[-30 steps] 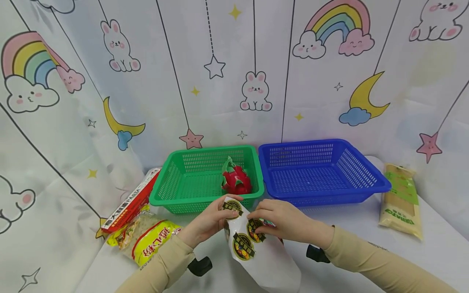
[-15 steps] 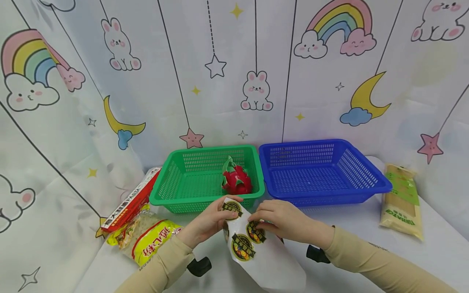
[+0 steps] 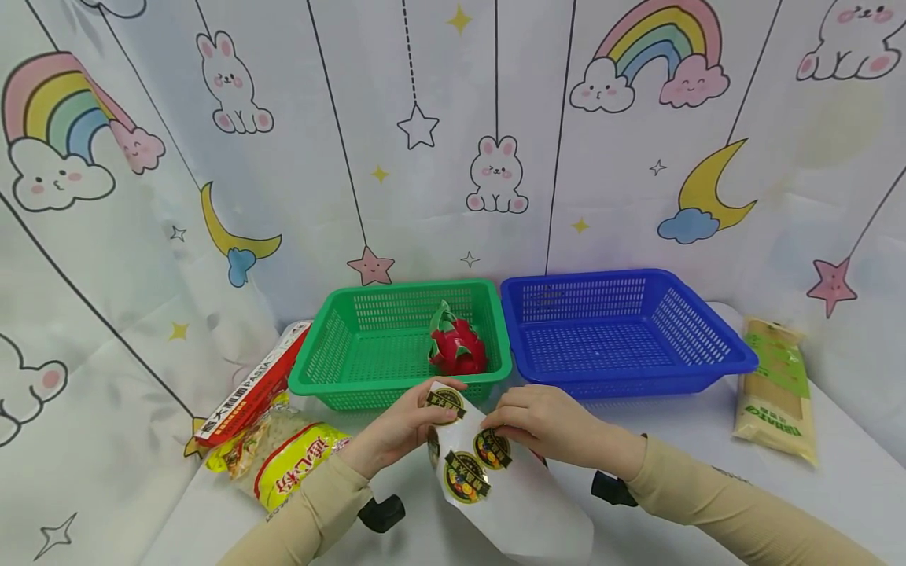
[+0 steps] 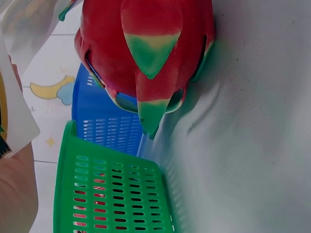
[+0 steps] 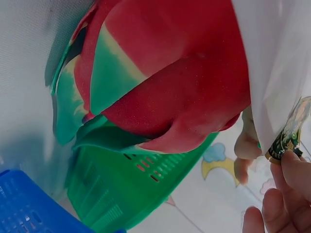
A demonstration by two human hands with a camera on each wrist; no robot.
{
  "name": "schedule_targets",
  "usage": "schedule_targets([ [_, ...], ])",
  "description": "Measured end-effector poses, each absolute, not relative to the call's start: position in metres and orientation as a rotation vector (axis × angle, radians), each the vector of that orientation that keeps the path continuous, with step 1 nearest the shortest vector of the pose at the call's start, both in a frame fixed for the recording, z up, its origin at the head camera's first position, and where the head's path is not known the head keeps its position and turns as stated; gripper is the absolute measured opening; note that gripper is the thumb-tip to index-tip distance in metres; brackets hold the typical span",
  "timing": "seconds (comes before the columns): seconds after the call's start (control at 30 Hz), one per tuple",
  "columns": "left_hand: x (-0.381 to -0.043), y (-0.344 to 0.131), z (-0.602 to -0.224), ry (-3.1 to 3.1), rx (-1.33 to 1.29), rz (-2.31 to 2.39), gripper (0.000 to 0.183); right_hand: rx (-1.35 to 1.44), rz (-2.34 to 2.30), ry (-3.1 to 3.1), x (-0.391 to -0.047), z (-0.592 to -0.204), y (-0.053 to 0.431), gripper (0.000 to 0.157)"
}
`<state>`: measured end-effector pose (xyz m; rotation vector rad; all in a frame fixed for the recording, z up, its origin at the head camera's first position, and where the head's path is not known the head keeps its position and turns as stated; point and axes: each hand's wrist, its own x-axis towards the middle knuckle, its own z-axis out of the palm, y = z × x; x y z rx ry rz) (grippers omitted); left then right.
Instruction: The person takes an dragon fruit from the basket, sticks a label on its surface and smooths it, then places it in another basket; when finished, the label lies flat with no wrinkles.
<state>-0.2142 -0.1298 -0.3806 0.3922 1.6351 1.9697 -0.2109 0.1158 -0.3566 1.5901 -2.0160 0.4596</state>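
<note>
A white sheet of stickers point(image 3: 527, 491) hangs in front of the baskets, bearing round black-and-gold labels with fruit pictures. My left hand point(image 3: 406, 424) pinches its upper left corner, thumb on the front. My right hand point(image 3: 552, 424) works at the upper right edge, its thumb and finger pinching a black-and-gold sticker point(image 5: 284, 143) that curls in the right wrist view. Behind the sheet, a red dragon fruit point(image 4: 146, 48) with green-tipped scales rests on the table; the sheet mostly hides it from the head view.
A green basket point(image 3: 354, 387) holds another dragon fruit point(image 3: 458, 350). Right of it stands a blue basket point(image 3: 630, 381). At left lie a red pasta box point(image 3: 255, 389) and a yellow-labelled pasta bag point(image 3: 293, 456); at right, a tan and green packet point(image 3: 775, 393).
My right fingertips have shifted slightly and curled in at the sticker. The sheet's lower end has swung a little to the right. The left hand keeps its hold.
</note>
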Motion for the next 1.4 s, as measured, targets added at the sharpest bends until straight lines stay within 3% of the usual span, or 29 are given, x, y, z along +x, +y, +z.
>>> schedule_targets([
  [0.87,-0.221,-0.137,-0.396,1.822,0.350,1.865,0.052,1.625,0.504,-1.990,-0.207,-0.354,0.124,0.029],
  [1.1,-0.221,-0.137,-0.396,1.834,0.345,1.850,0.054,1.643,0.499,-1.960,-0.206,-0.352,0.124,0.017],
  [1.4,-0.222,-0.141,-0.399,1.820,0.338,1.835,0.053,1.648,0.498,-1.950,-0.204,-0.347,0.125,0.030],
])
